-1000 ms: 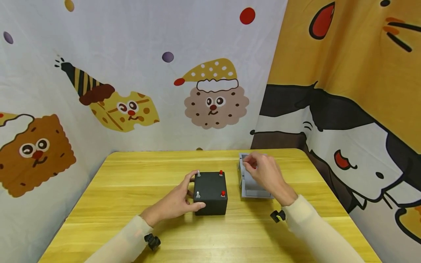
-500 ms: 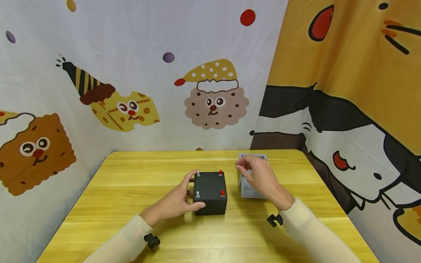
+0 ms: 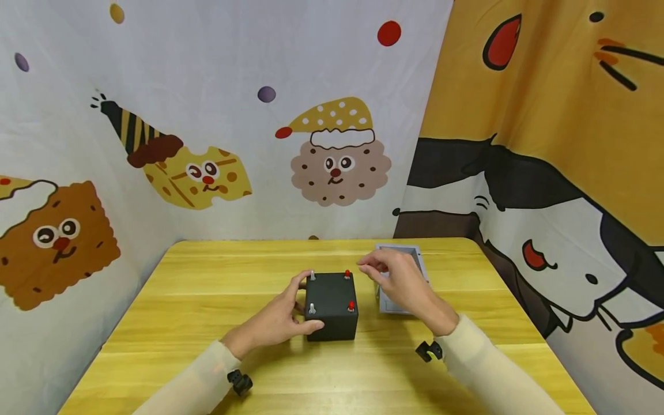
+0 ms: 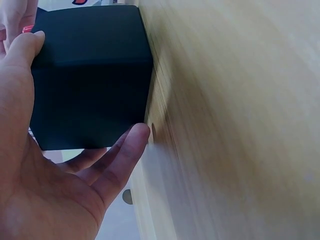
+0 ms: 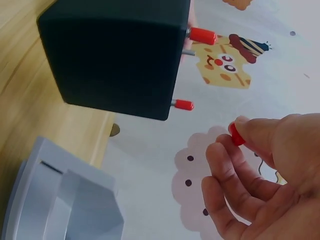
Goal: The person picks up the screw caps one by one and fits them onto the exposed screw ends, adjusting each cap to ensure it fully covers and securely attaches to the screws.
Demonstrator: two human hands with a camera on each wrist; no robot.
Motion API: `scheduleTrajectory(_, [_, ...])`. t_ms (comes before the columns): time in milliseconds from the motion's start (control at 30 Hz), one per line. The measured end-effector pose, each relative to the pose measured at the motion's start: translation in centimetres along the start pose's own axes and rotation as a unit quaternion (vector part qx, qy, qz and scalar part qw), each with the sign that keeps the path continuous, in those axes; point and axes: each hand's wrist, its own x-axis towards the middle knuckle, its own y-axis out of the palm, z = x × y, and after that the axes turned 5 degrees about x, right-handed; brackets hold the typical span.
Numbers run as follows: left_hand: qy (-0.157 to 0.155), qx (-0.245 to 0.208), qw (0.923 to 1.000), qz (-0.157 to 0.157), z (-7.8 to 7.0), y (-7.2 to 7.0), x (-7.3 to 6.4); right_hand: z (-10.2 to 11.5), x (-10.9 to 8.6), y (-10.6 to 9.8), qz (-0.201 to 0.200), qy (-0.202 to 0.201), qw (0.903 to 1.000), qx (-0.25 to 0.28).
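Note:
A black box [image 3: 332, 294] stands on the table with toggle switches at its top corners. Red caps cover the near right lever [image 3: 351, 305] and the far right lever [image 3: 347, 274]; the near left lever [image 3: 312, 309] and far left lever [image 3: 312, 276] are bare metal. My left hand [image 3: 280, 314] grips the box from the left, thumb at the near face, fingers round the far side. Between thumb and forefinger, my right hand [image 3: 402, 282] pinches a small red cap [image 5: 236, 135]. That hand is right of the box, fingertips above the table and close to the far right switch.
A grey open-topped bin [image 3: 392, 305] stands right of the box, partly hidden under my right hand. The wooden table [image 3: 218, 271] ends at a cartoon-printed cloth [image 3: 249, 219] behind and at both sides.
My right hand has come out from over the grey bin and moved left toward the box, pinching the red cap. The left hand keeps its grip and the box stays in place.

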Motion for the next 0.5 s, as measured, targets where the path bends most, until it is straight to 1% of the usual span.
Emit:
scheduleTrajectory(200, [0.0, -0.001, 1.0, -0.001, 0.1, 0.0, 0.0, 0.9, 0.2, 0.4, 0.018, -0.004, 0.9998, 0.009])
scheduleTrajectory(333, [0.005, -0.008, 1.0, 0.001, 0.1, 0.0, 0.1, 1.2, 0.5, 0.6, 0.02, 0.0, 0.9997, 0.014])
scheduleTrajectory(500, [0.008, -0.012, 0.9999, 0.003, 0.2, -0.1, 0.0, 1.6, 1.1, 0.9, 0.015, 0.01, 0.999, 0.04])
